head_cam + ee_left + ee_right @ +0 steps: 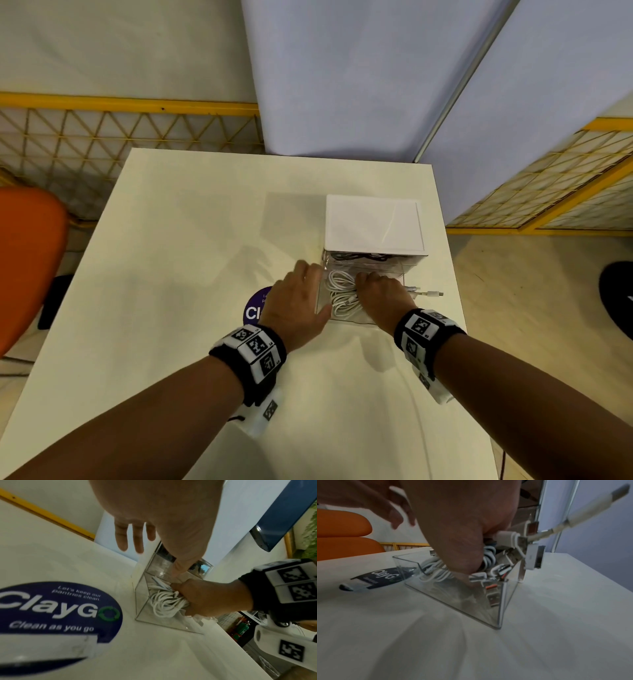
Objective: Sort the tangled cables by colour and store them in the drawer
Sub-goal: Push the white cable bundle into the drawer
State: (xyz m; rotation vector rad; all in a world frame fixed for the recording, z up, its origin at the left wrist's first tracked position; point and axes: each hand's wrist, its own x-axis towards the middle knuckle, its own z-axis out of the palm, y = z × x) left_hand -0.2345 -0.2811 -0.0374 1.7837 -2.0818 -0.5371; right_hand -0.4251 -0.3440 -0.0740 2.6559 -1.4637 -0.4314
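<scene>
Right hand (380,298) grips the white cables (340,294) inside the pulled-out clear drawer (346,320); left hand (296,301), fingers straight, steadies the drawer's left wall. Dark cables (356,256) look already stowed in the drawer above. Left, I'd judge: tuck in the plugs (430,293) overhanging the drawer's right wall, then close.

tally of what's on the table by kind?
Drawer unit: 1
Pulled-out clear drawer: 1
White cables bundle, strands uncountable: 1
Round ClayGo sticker: 1
Hands: 2, left hand, right hand
Total: 6
</scene>
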